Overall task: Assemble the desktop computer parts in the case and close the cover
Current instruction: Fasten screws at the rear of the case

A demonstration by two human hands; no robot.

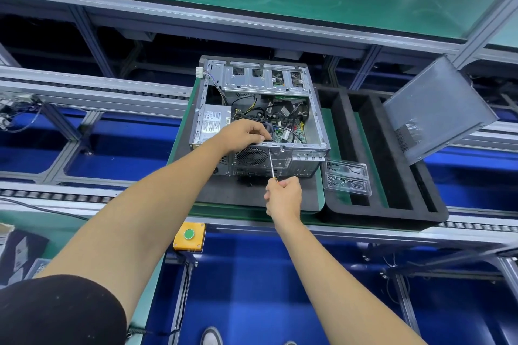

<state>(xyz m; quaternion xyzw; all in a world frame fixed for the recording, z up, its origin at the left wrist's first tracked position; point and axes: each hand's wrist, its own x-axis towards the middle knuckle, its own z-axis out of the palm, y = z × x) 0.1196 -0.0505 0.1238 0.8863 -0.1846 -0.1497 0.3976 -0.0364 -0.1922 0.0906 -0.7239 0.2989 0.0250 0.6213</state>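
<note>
An open grey computer case (pixel 315 109) lies on a dark foam pad, its inside showing the power supply (pixel 213 122), cables and motherboard (pixel 288 129). My left hand (pixel 246 131) reaches over the rear edge into the case, fingers closed on a black fan there. My right hand (pixel 283 196) grips a screwdriver (pixel 271 162) whose tip touches the case's rear panel beside the round fan grille (pixel 251 156). The side cover (pixel 437 109) leans upright at the right, off the case.
A clear plastic tray (pixel 347 178) with several screws lies right of the case. A black foam tray (pixel 386 165) with slots sits further right. A yellow box with a green button (pixel 189 235) hangs at the bench front. Conveyor rails run left and right.
</note>
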